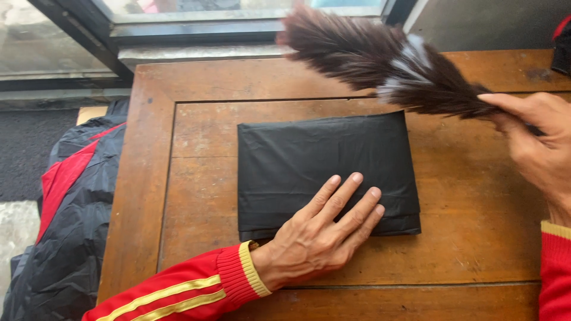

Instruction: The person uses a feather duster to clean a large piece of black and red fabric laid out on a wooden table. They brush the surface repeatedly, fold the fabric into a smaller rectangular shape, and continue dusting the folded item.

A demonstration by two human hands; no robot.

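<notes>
A black folded sheet of thin fabric or plastic (309,160) lies flat in the middle of a brown wooden table (178,77). My left hand (324,235) rests palm down on the sheet's near right corner, fingers spread flat. My right hand (535,148) grips the handle end of a dark brown feather duster (380,59). The duster's feathers reach up and left over the table's far side, above the sheet's far right corner. Both arms wear red sleeves with yellow stripes and cuffs.
A black and red jacket-like garment (71,196) hangs off the table's left side. A window with a dark frame (196,30) runs behind the table's far edge. A dark object (562,47) sits at the far right corner.
</notes>
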